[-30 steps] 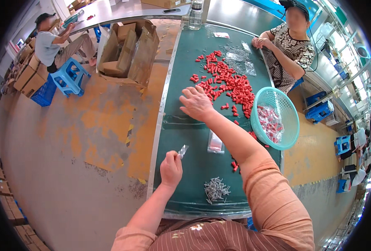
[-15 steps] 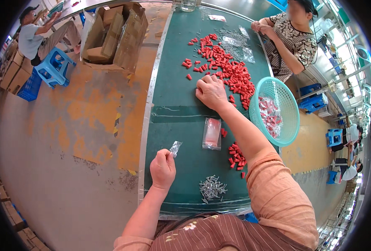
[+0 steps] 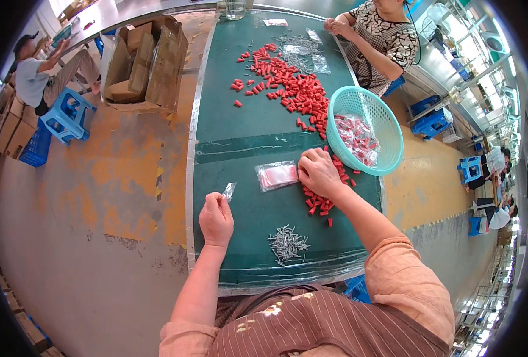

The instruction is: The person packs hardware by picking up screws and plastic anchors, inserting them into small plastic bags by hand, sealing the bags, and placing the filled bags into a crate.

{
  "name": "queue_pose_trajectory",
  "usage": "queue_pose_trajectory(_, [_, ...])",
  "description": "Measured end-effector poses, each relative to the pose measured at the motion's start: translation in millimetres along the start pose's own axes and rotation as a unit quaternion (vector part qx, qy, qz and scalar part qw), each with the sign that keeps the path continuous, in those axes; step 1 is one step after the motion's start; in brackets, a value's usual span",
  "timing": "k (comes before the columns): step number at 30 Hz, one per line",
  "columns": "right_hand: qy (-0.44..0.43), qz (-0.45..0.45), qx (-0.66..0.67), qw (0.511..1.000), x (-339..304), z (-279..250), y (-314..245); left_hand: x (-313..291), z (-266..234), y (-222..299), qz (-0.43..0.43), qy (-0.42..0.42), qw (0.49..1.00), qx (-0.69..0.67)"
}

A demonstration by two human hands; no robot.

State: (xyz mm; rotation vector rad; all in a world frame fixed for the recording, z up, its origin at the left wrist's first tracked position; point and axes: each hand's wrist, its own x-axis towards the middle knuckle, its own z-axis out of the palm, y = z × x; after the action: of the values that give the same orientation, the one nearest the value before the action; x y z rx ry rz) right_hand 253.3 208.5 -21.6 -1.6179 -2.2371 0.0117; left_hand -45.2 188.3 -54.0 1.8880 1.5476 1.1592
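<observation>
My left hand [image 3: 216,219] pinches a small clear plastic bag [image 3: 229,191] between thumb and fingers, above the left part of the green table. My right hand [image 3: 322,172] is palm down with its fingers curled, among short red plastic plugs [image 3: 317,202] on the near right of the table. Its fingertips are hidden, and so is anything under them. Just left of that hand lies a flat stack of clear bags with red on them [image 3: 277,175]. A small heap of grey metal screws or pins [image 3: 288,244] sits nearer to me.
A large heap of red plugs [image 3: 300,92] spreads across the far table [image 3: 216,113]. A turquoise mesh basket [image 3: 395,140] holds filled bags at the right edge. Opposite stands a co-worker [image 3: 377,41], by more metal pieces [image 3: 300,53]. An open cardboard box [image 3: 166,77] is left of the table.
My right hand has come back from the large heap toward me, and more red plugs now lie near it. The bag stack has turned and shifted left. My left hand still holds its bag.
</observation>
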Motion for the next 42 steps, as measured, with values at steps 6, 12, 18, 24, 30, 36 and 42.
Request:
queue_pose_trajectory(6, [-0.076,0.027,0.022,0.996,-29.1,-27.7,-8.2,2.9,0.9,0.3,-0.006,-0.009,1.0,0.009])
queue_pose_trajectory(12, [0.07,0.0,0.013,0.997,46.2,-15.6,-7.2,6.0,-4.2,8.0,0.028,0.018,0.999,0.014])
queue_pose_trajectory(18, [0.114,0.125,-0.166,0.972,102.8,47.5,38.2,-3.6,2.3,-4.7,0.001,0.0,1.0,0.008])
queue_pose_trajectory(24, [0.128,0.201,-0.113,0.965,91.8,46.5,49.3,0.9,1.3,0.4,-0.009,0.001,1.0,0.007])
queue_pose_trajectory(30, [0.126,0.165,-0.09,0.974,49.9,35.2,19.6,-2.8,0.8,-4.3,-0.001,0.0,1.0,0.02])
queue_pose_trajectory(36, [0.046,0.122,-0.001,0.992,-13.1,17.7,-14.9,-3.8,2.9,-14.1,0.009,0.003,1.0,0.023])
queue_pose_trajectory(42, [0.036,0.093,0.039,0.994,-35.7,-27.8,-15.3,13.3,-0.3,7.9,0.024,0.01,0.999,0.026])
